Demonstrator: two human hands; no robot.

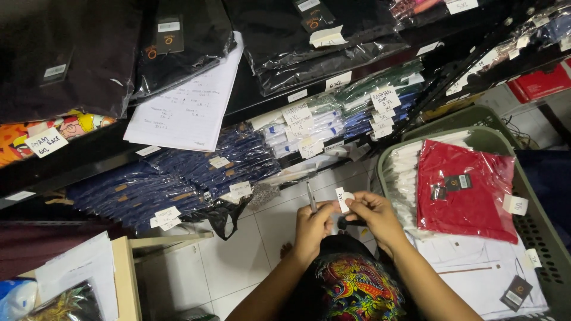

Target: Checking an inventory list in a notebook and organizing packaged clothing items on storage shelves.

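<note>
The left hand (310, 227) pinches a slim grey pen (311, 197) and one edge of a small white paper label (343, 200). The right hand (375, 215) closes its grip on the label's other edge, above the white tiled floor (238, 261). Writing appears already on it; to the right, the green plastic basket (538, 232) holds a red bagged shirt (464, 190).

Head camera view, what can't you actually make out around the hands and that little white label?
- Small white label: pinched between left hand and right hand; its markings are too small, and fingers cover its lower edge.
- Pen: lower end hidden inside the left hand.
- Dark object under the right hand: too shadowed to identify.
- Green basket: cut off by the right and bottom edges; red packaged shirt covers the white garments beneath.
</note>
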